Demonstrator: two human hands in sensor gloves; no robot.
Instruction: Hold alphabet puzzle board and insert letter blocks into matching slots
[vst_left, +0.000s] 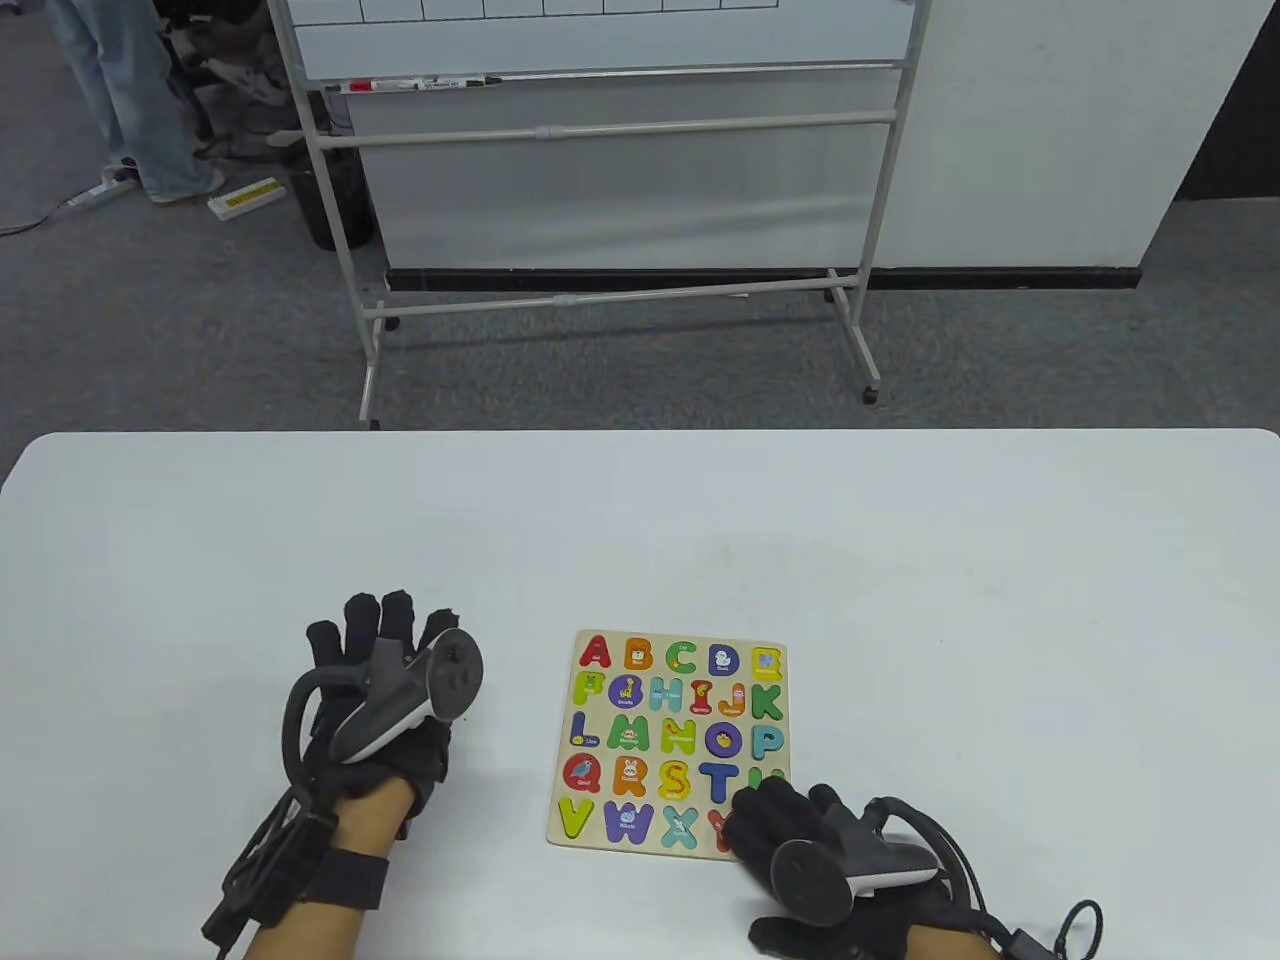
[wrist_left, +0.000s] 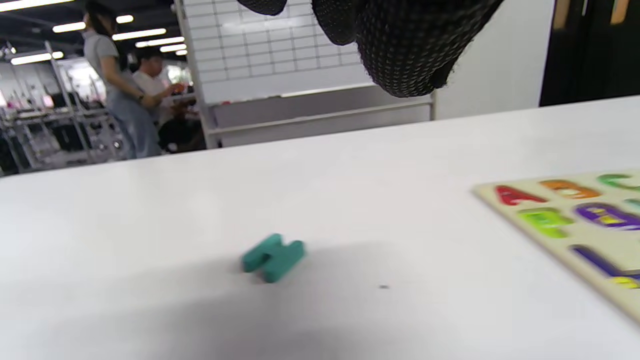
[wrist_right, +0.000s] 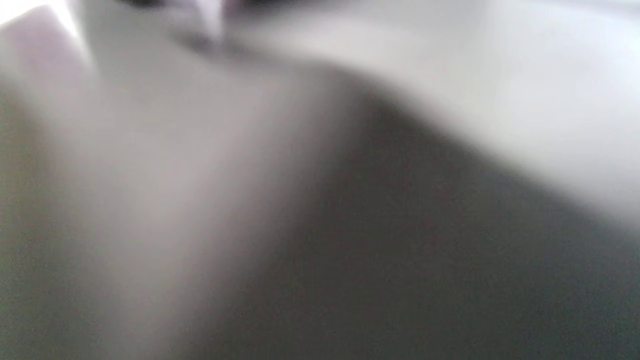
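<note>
The wooden alphabet puzzle board (vst_left: 650, 757) lies flat on the white table, with coloured letters in most slots. My right hand (vst_left: 780, 815) rests on its near right corner, fingers laid over the letters there. My left hand (vst_left: 380, 625) hovers over the table to the left of the board, fingers spread and holding nothing. In the left wrist view a teal letter H block (wrist_left: 274, 256) lies loose on the table below my gloved fingers (wrist_left: 400, 45), with the board's edge (wrist_left: 555, 240) at the right. My left hand hides the block in the table view. The right wrist view is a blur.
The white table (vst_left: 900, 560) stretches wide beyond the board. A rolling whiteboard stand (vst_left: 620, 130) stands on the grey carpet behind the table's far edge. People stand in the far background in the left wrist view (wrist_left: 120, 90).
</note>
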